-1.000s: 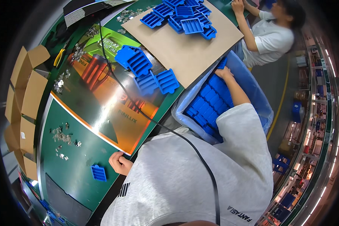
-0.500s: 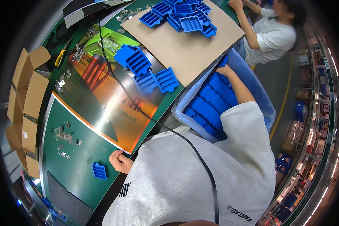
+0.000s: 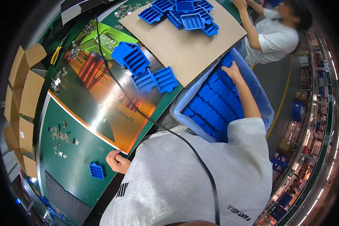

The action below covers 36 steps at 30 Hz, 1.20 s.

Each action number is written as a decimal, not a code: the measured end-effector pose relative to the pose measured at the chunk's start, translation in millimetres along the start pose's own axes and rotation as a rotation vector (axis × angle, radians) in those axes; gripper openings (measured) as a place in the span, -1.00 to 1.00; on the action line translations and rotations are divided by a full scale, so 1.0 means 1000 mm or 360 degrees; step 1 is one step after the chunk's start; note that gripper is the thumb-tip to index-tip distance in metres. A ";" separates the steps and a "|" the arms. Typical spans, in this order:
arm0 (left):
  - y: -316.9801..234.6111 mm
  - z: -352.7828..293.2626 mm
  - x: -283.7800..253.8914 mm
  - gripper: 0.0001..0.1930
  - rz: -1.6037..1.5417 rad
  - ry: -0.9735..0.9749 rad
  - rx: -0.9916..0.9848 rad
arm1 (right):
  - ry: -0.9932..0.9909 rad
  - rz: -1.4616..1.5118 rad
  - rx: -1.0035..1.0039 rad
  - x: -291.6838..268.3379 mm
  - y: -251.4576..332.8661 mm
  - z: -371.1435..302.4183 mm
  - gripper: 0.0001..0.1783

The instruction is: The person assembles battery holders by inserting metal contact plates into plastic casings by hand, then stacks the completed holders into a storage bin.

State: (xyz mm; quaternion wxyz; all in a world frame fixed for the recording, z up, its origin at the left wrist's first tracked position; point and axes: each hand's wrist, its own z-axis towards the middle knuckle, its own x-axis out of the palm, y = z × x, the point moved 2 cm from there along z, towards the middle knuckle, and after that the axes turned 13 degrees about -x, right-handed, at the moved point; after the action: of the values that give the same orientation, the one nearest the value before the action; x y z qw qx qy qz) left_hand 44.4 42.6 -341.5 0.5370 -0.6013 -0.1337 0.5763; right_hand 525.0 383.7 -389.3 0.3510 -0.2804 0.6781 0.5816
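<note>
My right hand (image 3: 232, 72) is down at the far end of a lined bin, its thumb and fingers closed on a blue slotted plastic holder (image 3: 225, 62). Under it, many similar blue holders (image 3: 213, 100) lie packed in rows. My left hand (image 3: 117, 162) rests at the green table's near edge, fingers curled, with no object visible in it. Just left of that hand lies a single blue slotted holder (image 3: 96, 171). A small group of blue holders (image 3: 136, 61) lies on the printed orange sheet, some overlapping.
More blue holders (image 3: 193, 21) are heaped on a brown board (image 3: 177, 49). Small metal pieces (image 3: 60, 135) lie scattered on the table (image 3: 79, 150), and yellow-handled pliers (image 3: 56, 55) lie farther back. A black cable (image 3: 169, 130) crosses my work area. A co-worker (image 3: 271, 37) sits at far right.
My right hand has shifted right and slightly nearer within the bin, and its forearm has swung right. My left hand stays at the table edge. The view has shifted slightly.
</note>
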 end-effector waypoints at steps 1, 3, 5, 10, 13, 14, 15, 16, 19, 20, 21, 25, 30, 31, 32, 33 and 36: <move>0.000 0.000 0.002 -0.82 -0.0015 0.0005 0.0000 | -0.0002 -0.0002 0.0009 -0.009 0.005 -0.006 -0.21; 0.001 -0.001 0.004 -0.82 -0.0038 0.0012 -0.0006 | 0.0004 0.0214 0.0100 -0.029 0.014 -0.018 -0.29; 0.000 -0.001 0.003 -0.81 -0.0011 0.0020 -0.0006 | -0.0054 0.0297 0.0105 -0.037 0.004 -0.026 -0.29; 0.000 0.001 0.000 -0.82 -0.0001 0.0043 -0.0065 | -0.0165 0.0424 0.0164 -0.067 0.018 -0.062 -0.27; -0.002 0.001 -0.004 -0.83 -0.0024 0.0038 -0.0035 | -0.0158 0.1190 0.0093 -0.083 0.052 -0.082 -0.28; -0.004 0.002 -0.005 -0.83 -0.0012 0.0065 -0.0035 | -0.0130 0.1390 0.0017 -0.089 0.074 -0.089 -0.27; -0.005 0.006 -0.003 -0.83 -0.0012 0.0116 -0.0022 | -0.0127 0.1589 -0.0043 -0.097 0.099 -0.097 -0.27; -0.004 0.006 -0.003 -0.82 -0.0010 0.0126 0.0007 | 0.0045 0.1767 -0.0145 -0.096 0.128 -0.099 -0.25; 0.002 0.004 -0.006 -0.83 -0.0075 0.0169 0.0023 | 0.0345 0.1878 -0.0257 -0.062 0.205 -0.098 -0.25; 0.002 0.005 -0.007 -0.83 -0.0103 0.0166 0.0038 | 0.0423 0.1737 -0.0330 -0.046 0.221 -0.091 -0.26; 0.001 0.006 -0.010 -0.83 -0.0123 0.0158 0.0050 | 0.0507 0.1599 -0.0403 -0.028 0.238 -0.080 -0.27; 0.006 0.004 -0.014 -0.81 -0.0240 0.0116 0.0046 | 0.0724 0.0718 -0.0911 0.021 0.299 -0.052 -0.35; 0.006 0.002 -0.017 -0.79 -0.0325 0.0006 -0.0040 | 0.0821 0.0142 -0.0911 0.068 0.322 -0.035 -0.27; 0.008 0.002 -0.018 -0.79 -0.0330 -0.0003 -0.0042 | 0.0828 0.0072 -0.0818 0.069 0.321 -0.033 -0.24; 0.008 0.002 -0.018 -0.79 -0.0353 0.0026 -0.0032 | 0.0826 0.0070 -0.0826 0.073 0.321 -0.031 -0.24; 0.010 0.001 -0.018 -0.78 -0.0376 0.0057 -0.0022 | 0.0767 0.0060 -0.0743 0.079 0.317 -0.026 -0.23; 0.011 0.001 -0.019 -0.78 -0.0412 0.0079 0.0008 | 0.0718 -0.0053 -0.0639 0.085 0.328 -0.023 -0.21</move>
State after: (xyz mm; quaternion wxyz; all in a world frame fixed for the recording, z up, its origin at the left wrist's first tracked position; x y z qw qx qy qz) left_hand 33.0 23.6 -339.5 0.6115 -0.5917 -0.1955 0.4876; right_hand 211.8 417.6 -261.4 0.1386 -0.4774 0.6056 0.6214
